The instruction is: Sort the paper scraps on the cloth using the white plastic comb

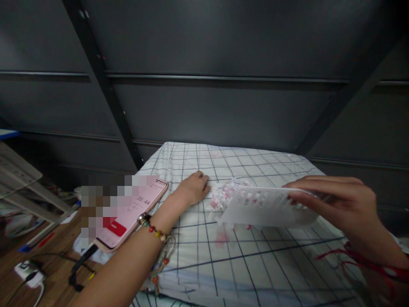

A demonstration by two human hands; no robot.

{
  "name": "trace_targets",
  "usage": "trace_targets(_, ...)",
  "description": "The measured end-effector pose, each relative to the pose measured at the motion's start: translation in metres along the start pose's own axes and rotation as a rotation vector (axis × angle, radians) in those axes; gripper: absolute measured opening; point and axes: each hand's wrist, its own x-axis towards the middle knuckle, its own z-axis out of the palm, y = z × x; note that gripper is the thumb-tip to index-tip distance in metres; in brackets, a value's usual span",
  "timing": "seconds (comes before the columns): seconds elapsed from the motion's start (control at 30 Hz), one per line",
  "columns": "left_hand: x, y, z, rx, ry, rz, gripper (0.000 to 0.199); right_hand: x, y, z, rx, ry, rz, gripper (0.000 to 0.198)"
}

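Note:
My right hand (348,200) grips a white slotted plastic tray (268,209) by its right end, thumb on the near side and fingers over the far side. The tray is tilted up on edge, and I cannot tell whether its lower edge touches the cloth. Just behind its left part lies a heap of small clear and pink-red pieces (222,194), which look like wrapped packets; the tray hides part of it. My left hand (195,188) rests on the checked cloth (198,238) at the heap's left, holding nothing, with its fingers loosely apart.
A phone (131,213) in a pink case lies left of my left forearm, partly blurred out, with a black cable (79,264) plugged in. On the wooden floor sits a white power adapter (30,273). Dark panels (204,106) rise behind the cloth-covered surface.

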Motion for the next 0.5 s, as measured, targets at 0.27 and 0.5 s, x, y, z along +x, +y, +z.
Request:
trace_targets(0.27, -0.0027, 0.0021, -0.0033, 0.003, 0.005, -0.005, 0.034, 0.0026, -0.0007, 0.0010, -0.028, -0.006, -0.068, 0.006)
trace_targets(0.5, -0.0023, 0.0007, -0.0011, -0.001, 0.015, 0.007, 0.033, -0.0006, 0.0010, -0.0022, -0.093, 0.042, -0.026, 0.005)
